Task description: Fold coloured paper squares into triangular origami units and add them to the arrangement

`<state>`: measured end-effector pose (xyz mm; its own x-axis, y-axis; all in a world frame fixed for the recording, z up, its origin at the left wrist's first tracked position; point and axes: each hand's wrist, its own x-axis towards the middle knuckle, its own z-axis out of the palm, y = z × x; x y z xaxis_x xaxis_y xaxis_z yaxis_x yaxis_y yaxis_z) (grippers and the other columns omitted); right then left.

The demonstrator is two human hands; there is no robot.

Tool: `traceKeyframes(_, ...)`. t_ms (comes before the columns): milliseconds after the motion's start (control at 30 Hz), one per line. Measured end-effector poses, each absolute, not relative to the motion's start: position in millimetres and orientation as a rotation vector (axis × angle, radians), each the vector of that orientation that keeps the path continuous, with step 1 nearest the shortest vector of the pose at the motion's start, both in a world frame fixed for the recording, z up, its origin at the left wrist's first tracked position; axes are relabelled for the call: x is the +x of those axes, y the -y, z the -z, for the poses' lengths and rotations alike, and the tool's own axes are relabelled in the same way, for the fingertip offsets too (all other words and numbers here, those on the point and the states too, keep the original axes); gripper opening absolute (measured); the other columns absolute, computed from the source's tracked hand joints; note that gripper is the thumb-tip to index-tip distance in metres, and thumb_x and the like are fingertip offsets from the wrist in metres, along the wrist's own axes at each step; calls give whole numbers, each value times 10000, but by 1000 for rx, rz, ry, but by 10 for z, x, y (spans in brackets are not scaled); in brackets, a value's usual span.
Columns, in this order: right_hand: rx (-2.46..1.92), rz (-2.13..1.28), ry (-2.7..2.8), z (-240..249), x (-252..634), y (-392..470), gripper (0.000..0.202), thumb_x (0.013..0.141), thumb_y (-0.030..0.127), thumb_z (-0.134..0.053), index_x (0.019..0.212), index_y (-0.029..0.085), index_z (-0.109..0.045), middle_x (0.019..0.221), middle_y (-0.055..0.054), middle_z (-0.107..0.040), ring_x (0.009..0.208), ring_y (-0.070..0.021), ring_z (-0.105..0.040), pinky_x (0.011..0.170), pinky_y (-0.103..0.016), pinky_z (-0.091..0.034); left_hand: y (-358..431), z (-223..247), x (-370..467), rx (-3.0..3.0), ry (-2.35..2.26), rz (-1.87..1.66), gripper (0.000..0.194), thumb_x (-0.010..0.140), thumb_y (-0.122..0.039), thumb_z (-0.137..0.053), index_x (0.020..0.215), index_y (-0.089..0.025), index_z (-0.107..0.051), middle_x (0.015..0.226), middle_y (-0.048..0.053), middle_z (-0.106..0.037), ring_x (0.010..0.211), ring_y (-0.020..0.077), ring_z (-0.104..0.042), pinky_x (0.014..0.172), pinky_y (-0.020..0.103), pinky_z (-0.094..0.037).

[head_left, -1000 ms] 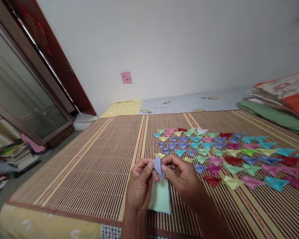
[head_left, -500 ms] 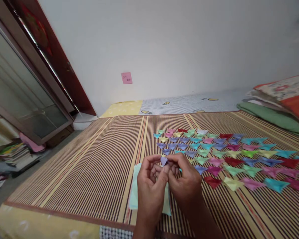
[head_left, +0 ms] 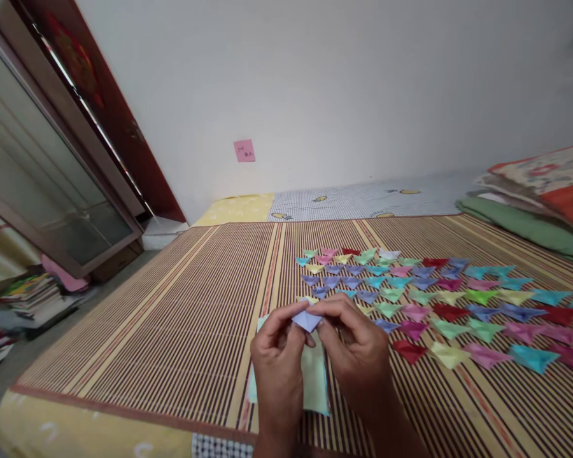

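A small folded purple paper (head_left: 306, 320) is held up between both hands, its pointed lower corner facing me. My left hand (head_left: 279, 356) pinches its left side with thumb and fingers. On the right side, my right hand (head_left: 356, 346) grips it the same way. Beneath the hands lies a stack of pale green and yellow paper sheets (head_left: 316, 381), partly hidden by my left hand. Rows of small folded paper shapes (head_left: 450, 356) in several colours spread over the striped mat to the right of my hands.
The striped bamboo mat (head_left: 172, 331) covers the bed. Folded bedding and a green pillow (head_left: 520, 229) lie at the right. A pink note (head_left: 244, 151) is on the wall. Books (head_left: 28, 289) stand low at the left, by a glass-panelled door (head_left: 52, 146).
The purple paper has been opened out from a small narrow shape to a wider diamond facing me. Both hands have moved slightly apart around it.
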<state>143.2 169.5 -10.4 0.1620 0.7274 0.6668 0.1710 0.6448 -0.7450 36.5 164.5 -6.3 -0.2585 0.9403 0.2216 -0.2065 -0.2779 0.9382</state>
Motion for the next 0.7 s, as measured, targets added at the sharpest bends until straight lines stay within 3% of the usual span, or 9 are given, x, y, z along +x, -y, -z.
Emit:
traceKeyframes(133, -772, -603, 1378, 99, 1446, -1682, 219, 925, 84, -536, 941, 244, -685, 908, -2, -633, 855, -164, -638, 737, -291, -508, -1668, 98, 345, 1092, -988, -1726, 214, 758, -97, -698, 853, -241, -825, 840, 8, -742, 636, 101, -636, 587, 176, -524)
traceKeyframes(233, -778, -666, 1367, 114, 1471, -1681, 148, 915, 126, -577, 909, 236, -675, 893, -2, -617, 854, -172, -627, 754, -305, -508, -1675, 112, 312, 1223, -958, -1746, 219, 799, -96, -685, 864, -248, -829, 937, 32, -757, 863, 158, -708, 740, 210, -566)
traceKeyframes(300, -797, -677, 1339, 128, 1484, -1692, 106, 912, 145, -615, 882, 233, -667, 870, 3, -613, 831, -170, -625, 751, -307, -509, -1661, 115, 303, 1341, -939, -1709, 197, 861, -146, -669, 928, -240, -829, 997, 54, -759, 909, 172, -709, 806, 239, -571)
traceKeyframes(367, -814, -671, 1310, 138, 1489, -1706, 94, 910, 148, -633, 879, 231, -664, 862, 3, -616, 821, -168, -629, 747, -307, -512, -1636, 118, 318, 1368, -941, -1672, 189, 911, -226, -659, 1025, -231, -811, 1046, 72, -754, 814, 152, -697, 752, 238, -573)
traceKeyframes(433, -822, -659, 1287, 139, 1485, -1713, 86, 909, 150, -638, 889, 230, -664, 867, -3, -626, 831, -171, -636, 747, -305, -518, -1612, 123, 349, 1215, -994, -1716, 261, 887, -271, -727, 1146, -253, -758, 1072, 66, -755, 886, 168, -708, 813, 257, -573)
traceKeyframes(500, -835, -663, 1275, 132, 1473, -1708, 66, 912, 170, -648, 898, 233, -658, 857, -3, -643, 836, -174, -649, 738, -299, -526, -1604, 130, 373, 1116, -1023, -1704, 370, 859, -314, -775, 1220, -269, -715, 1031, 53, -760, 896, 177, -713, 831, 279, -575)
traceKeyframes(700, -900, -637, 1321, 112, 1456, -1682, 62, 938, 210, -658, 978, 241, -693, 864, 0, -714, 806, -166, -691, 719, -282, -541, -1640, 148, 329, 1109, -1111, -1615, 236, 863, -396, -770, 986, -197, -803, 801, 25, -726, 715, 145, -642, 692, 242, -538)
